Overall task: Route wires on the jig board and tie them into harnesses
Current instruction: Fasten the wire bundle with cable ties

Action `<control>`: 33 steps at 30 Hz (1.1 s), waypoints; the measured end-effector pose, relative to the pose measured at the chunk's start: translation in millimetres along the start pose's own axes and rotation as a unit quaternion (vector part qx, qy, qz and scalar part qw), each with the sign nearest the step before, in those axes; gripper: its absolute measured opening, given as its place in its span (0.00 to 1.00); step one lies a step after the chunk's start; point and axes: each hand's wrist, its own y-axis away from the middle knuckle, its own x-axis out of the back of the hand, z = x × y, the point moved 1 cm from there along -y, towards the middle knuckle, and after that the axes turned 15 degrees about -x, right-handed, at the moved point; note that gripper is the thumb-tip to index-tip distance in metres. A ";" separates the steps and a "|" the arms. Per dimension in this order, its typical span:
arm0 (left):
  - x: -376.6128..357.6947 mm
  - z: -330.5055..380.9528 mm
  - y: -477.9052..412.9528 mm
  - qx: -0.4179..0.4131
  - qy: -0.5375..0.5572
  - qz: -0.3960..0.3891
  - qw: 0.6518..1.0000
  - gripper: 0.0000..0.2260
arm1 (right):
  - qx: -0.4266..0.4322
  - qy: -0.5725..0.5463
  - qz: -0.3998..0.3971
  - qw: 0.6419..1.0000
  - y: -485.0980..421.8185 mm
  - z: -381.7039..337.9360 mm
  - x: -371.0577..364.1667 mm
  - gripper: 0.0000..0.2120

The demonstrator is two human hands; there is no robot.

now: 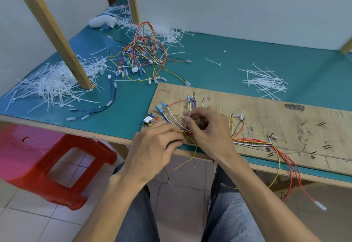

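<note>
Notably, left hand [152, 142] grip was clamped on the wire bundle [187, 132] at the jig board [266, 106] near edge; right hand [207, 127] grip pinched a cable tie [190, 112]. Risk: the dangling yellow wire [192, 156] could escape the tie.

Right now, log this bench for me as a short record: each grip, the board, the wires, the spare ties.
left grip: holds the wire bundle at the board's near edge
right grip: pinches a white cable tie over the bundle
jig board: wood, lying on the green mat
wire heap: tangled, beyond the board's far left corner
spare ties: big pile far left; smaller pile behind the board
red stool: on the floor, left
</note>
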 end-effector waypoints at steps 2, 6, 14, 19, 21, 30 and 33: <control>4.9 -6.2 -3.7 -0.028 -0.002 -0.022 0.999 0.04 | 0.001 0.003 -0.005 1.000 -0.6 1.2 0.9 0.01; 10.3 -14.2 -8.0 -0.052 0.017 -0.038 0.998 0.04 | 0.024 0.014 -0.001 1.000 0.1 1.7 0.7 0.02; -8.7 3.2 -17.3 0.109 0.078 0.096 0.986 0.04 | 0.037 -0.022 0.000 0.999 0.3 6.7 1.9 0.03; -16.3 12.8 -23.0 0.190 0.129 0.154 0.961 0.08 | 0.020 -0.046 -0.010 0.999 1.4 9.3 2.9 0.06; -15.6 13.7 -26.7 0.202 0.122 0.161 0.958 0.16 | 0.024 -0.046 -0.018 0.999 1.3 9.2 3.9 0.05; -12.2 14.5 -31.3 0.227 0.136 0.129 0.956 0.22 | 0.034 -0.042 -0.026 0.998 -0.7 10.0 5.3 0.07; -10.7 17.1 -32.6 0.232 0.140 0.131 0.954 0.22 | 0.039 -0.038 -0.037 0.998 -0.9 11.1 6.1 0.07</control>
